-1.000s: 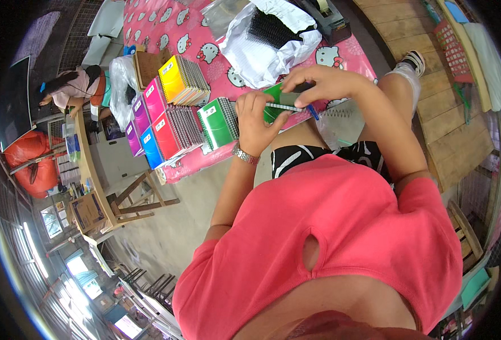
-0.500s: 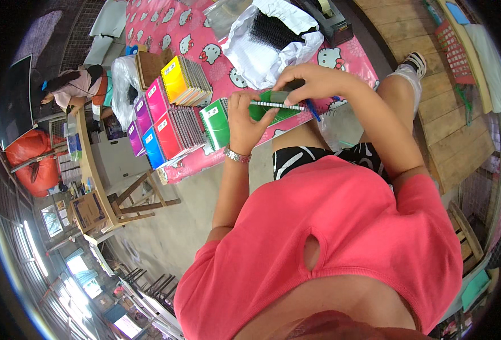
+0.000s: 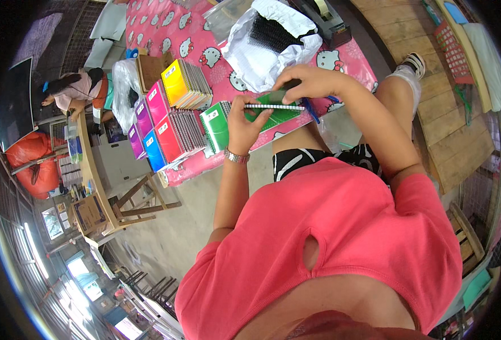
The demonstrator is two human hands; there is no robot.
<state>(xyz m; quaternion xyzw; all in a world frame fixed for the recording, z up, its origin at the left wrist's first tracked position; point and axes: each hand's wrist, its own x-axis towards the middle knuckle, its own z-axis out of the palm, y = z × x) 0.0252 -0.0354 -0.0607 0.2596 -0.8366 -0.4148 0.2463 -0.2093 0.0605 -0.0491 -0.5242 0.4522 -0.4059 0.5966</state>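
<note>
A green spiral notebook (image 3: 287,115) lies at the table's front edge between my hands, its white-and-dark coil spine running left to right. My left hand (image 3: 245,122), with a metal watch at the wrist, is closed around the left end of the spine, thumb against the coil. Bent over the right end is my right hand (image 3: 304,84), its thumb and fingers closed on the notebook by the spine. A slim blue item (image 3: 311,111) sits just right of the notebook; its kind is unclear. Left of my left hand stands a stack of green spiral notebooks (image 3: 214,123).
Farther left are yellow notebooks (image 3: 177,79), red notebooks (image 3: 171,136) and blue notebooks (image 3: 153,148). Beyond my hands, white wrapping (image 3: 245,59) holds black coils (image 3: 276,33). A tape dispenser (image 3: 332,25) stands at the back right. Another person (image 3: 77,88) is at the far left.
My left fingers have shifted slightly along the spine, and more of the coil shows between my hands. The right hand has moved only a little.
</note>
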